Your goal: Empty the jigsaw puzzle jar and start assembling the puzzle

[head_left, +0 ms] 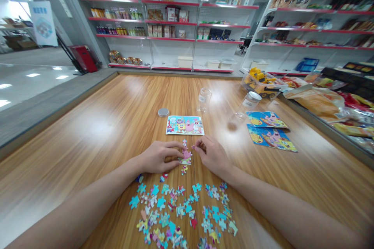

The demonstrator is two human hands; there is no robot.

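Observation:
A small cluster of joined puzzle pieces [186,155] lies on the wooden table [96,132] between my hands. My left hand [159,156] rests fingers-down beside it, fingertips pressing on its left edge. My right hand [210,155] pinches a single small puzzle piece [193,147] at the cluster's right edge. Several loose puzzle pieces [181,214] are scattered on the table just in front of me. A cartoon reference picture [185,125] lies flat just beyond the cluster.
A metal lid [163,112], an open clear jar [204,99] and a jar lying on its side [247,106] stand further out. Two more puzzle pictures [270,130] lie to the right. A toy-filled bin [263,81], snack bags and store shelves stand behind.

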